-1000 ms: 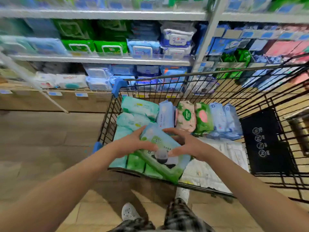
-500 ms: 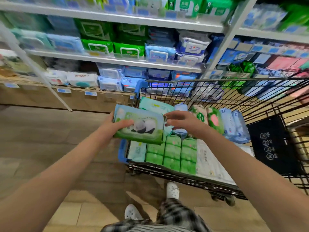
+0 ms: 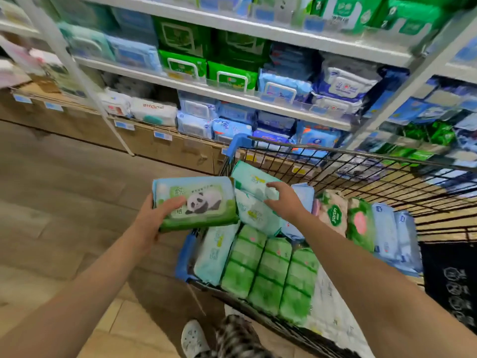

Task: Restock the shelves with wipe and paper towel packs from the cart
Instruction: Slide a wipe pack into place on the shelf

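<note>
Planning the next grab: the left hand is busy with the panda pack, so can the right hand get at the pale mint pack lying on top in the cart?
Probably yes. The right hand already rests on the pale mint pack, which lies uncovered on top in the cart; the left hand holds the panda pack off to the side.

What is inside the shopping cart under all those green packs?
The cart is full of packs: three green packs in a row, mint ones beside them, and pink and blue ones behind. What lies under them is covered, so it can't be seen.
</note>
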